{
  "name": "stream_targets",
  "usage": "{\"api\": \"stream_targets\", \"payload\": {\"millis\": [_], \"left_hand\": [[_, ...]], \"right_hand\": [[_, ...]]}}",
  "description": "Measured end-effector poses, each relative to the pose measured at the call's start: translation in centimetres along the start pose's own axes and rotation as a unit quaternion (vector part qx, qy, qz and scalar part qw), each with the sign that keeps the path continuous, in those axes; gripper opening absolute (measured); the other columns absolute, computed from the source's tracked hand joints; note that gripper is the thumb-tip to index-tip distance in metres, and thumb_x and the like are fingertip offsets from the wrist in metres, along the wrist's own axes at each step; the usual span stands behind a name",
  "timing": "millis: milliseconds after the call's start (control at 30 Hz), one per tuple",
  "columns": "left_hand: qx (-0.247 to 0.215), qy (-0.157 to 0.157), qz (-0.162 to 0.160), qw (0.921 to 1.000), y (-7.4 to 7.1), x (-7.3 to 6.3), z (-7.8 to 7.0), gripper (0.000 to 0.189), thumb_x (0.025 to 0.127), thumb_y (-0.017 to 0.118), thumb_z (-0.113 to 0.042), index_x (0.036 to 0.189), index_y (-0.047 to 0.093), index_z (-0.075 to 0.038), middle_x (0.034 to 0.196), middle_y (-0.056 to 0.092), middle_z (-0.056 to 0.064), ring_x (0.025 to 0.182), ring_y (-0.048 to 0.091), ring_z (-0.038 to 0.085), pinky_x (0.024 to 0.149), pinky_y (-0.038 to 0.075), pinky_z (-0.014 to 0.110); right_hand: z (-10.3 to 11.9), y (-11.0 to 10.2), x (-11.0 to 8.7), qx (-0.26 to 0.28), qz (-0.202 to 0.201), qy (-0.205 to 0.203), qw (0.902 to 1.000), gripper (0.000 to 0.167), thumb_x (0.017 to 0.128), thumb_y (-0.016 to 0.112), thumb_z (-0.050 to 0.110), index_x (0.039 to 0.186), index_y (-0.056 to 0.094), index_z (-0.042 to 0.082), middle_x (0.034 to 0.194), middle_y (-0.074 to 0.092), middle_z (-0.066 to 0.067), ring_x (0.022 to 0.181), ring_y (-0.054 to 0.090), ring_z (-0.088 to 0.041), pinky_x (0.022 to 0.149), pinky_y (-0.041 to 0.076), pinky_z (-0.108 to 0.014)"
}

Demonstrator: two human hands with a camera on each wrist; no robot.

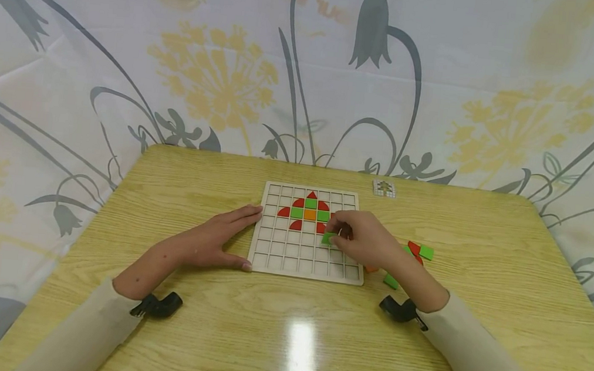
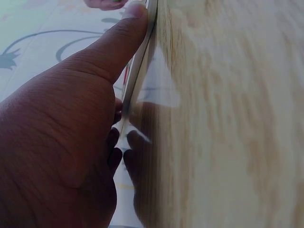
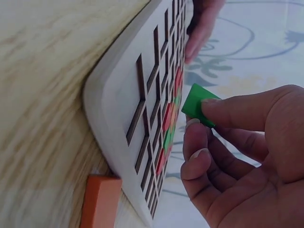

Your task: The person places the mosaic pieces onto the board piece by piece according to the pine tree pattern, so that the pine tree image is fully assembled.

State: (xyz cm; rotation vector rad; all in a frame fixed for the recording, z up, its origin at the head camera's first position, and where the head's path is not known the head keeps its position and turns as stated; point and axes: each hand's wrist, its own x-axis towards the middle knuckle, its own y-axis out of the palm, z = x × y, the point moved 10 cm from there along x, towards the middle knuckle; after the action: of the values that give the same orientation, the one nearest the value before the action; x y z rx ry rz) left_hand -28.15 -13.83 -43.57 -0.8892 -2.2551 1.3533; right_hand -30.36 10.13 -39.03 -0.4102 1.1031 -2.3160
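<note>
A pale wooden grid board (image 1: 291, 255) lies on the table, with red, green and orange tiles set in its upper cells. Among them are a red triangle (image 1: 312, 195) at the top and an orange square (image 1: 310, 215) in the middle. My right hand (image 1: 364, 235) pinches a green square tile (image 3: 197, 102) between thumb and fingers, just above the board's right half. Fingers stretched out, my left hand (image 1: 212, 240) touches the board's left edge; in the left wrist view its thumb (image 2: 121, 40) presses along the near side.
Loose tiles lie right of the board, partly behind my right forearm: a green square (image 1: 426, 253), a red piece (image 1: 413, 247) and an orange tile (image 3: 100, 202) by the board's edge. A small pattern card (image 1: 384, 188) lies behind. A flowered cloth (image 1: 308, 63) hangs at the table's back.
</note>
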Motion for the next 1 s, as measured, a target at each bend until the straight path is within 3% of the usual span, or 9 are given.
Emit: {"api": "stream_targets", "payload": {"millis": [500,1000], "left_hand": [[0.001,-0.006,0.001,1.0,0.0,-0.1,-0.2,0.11,0.089,0.083,-0.054,0.171,0.023,-0.01,0.178,0.016,0.006,0.163,0.018,0.031,0.127,0.028,0.055],[0.003,-0.006,0.0,1.0,0.0,-0.1,-0.1,0.111,0.089,0.083,-0.054,0.171,0.022,-0.01,0.178,0.016,0.005,0.163,0.018,0.03,0.127,0.028,0.055]], "right_hand": [[0.4,0.6,3.5,0.013,-0.01,-0.005,0.9998,0.009,0.097,0.072,0.004,0.103,0.078,0.007,0.095,0.072,-0.002,0.079,0.062,-0.016,0.075,0.053,-0.035],[0.1,1.8,4.6,0.02,-0.027,0.01,0.9994,0.003,0.099,0.072,0.006,0.102,0.074,0.006,0.093,0.071,-0.003,0.077,0.062,-0.017,0.075,0.053,-0.036]]}}
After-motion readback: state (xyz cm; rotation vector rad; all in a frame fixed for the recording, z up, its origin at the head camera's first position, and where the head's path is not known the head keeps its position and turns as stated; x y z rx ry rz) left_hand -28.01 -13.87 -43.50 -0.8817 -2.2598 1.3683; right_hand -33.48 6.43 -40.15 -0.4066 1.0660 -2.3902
